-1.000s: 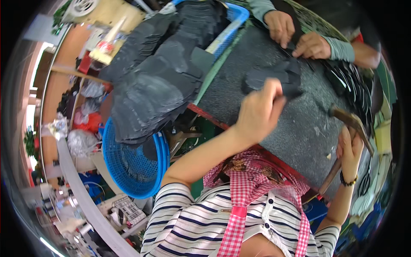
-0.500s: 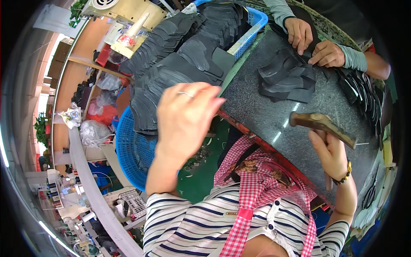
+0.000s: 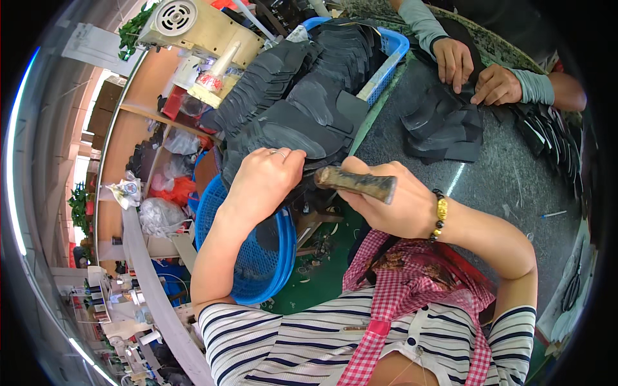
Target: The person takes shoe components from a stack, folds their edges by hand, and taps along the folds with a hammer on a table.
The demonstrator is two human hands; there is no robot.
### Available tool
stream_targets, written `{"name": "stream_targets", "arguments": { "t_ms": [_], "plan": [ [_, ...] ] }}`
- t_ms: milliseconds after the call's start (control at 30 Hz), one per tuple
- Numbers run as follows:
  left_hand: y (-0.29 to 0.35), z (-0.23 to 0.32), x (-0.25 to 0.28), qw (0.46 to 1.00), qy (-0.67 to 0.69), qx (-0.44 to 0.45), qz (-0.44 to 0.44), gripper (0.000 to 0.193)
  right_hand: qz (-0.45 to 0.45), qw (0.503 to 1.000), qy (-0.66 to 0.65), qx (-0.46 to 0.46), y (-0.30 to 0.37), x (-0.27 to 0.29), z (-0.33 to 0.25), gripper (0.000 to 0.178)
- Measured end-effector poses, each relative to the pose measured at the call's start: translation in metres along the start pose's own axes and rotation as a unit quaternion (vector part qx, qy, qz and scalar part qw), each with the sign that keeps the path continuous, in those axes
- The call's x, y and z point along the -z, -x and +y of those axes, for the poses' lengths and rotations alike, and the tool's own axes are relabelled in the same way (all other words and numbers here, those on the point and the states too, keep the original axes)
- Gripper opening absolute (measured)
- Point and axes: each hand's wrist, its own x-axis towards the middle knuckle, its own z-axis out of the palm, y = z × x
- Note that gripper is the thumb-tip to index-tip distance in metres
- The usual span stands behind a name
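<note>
My right hand (image 3: 402,199), with a beaded bracelet at its wrist, is closed round a hammer (image 3: 358,184) with a worn, brownish head. The hammer is up over the near left edge of the dark table. My left hand (image 3: 270,174) has its fingers curled together at the near edge of the heap of black, curved cut pieces (image 3: 290,132). What those fingers hold, if anything, is hidden. The pieces lie overlapped in rows, running back into a blue basket (image 3: 393,48).
Across the dark stone-like table (image 3: 499,170), a co-worker's hands (image 3: 454,61) work on black pieces. A small pile of black pieces (image 3: 444,125) lies before them. Blue round baskets (image 3: 283,248) stand below my left arm. A cream sewing machine (image 3: 199,29) is at the far left. Scissors (image 3: 571,289) lie far right.
My right hand has swung left with the hammer, from over the table to beside the black pieces. My left hand has lowered and its fingers have curled in at the heap.
</note>
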Motion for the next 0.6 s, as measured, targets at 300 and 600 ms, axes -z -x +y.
{"name": "stream_targets", "arguments": {
  "t_ms": [300,600],
  "plan": [
    [-0.001,-0.035,-0.008,0.96,0.244,0.125,0.066,0.012,-0.009,1.0,-0.002,0.007,-0.018,0.0,-0.009,0.018],
    [-0.007,-0.05,0.015,0.91,0.196,0.313,0.19,0.01,-0.028,0.993,0.109,-0.033,-0.045,-0.018,0.002,0.021]
  ]
}}
